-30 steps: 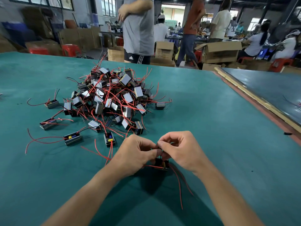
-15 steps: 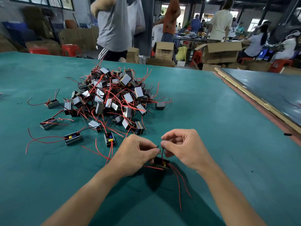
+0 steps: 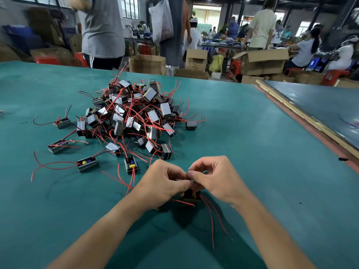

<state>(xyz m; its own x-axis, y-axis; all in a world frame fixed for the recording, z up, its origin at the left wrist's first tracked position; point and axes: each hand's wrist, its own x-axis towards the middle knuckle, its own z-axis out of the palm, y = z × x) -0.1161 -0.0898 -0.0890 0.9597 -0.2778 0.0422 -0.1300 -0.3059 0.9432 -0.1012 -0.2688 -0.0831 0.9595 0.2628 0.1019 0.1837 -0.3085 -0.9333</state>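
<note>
One black casing (image 3: 191, 199), yellow component (image 3: 194, 195) inside

Bare forearms show at 7 and 5 o'clock. The left hand (image 3: 163, 184) and right hand (image 3: 218, 181) are bare too, with short, plain thumbnails.

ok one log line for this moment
left hand: pinches wired module | right hand: pinches same module | pile of modules: beyond, on green table
</note>
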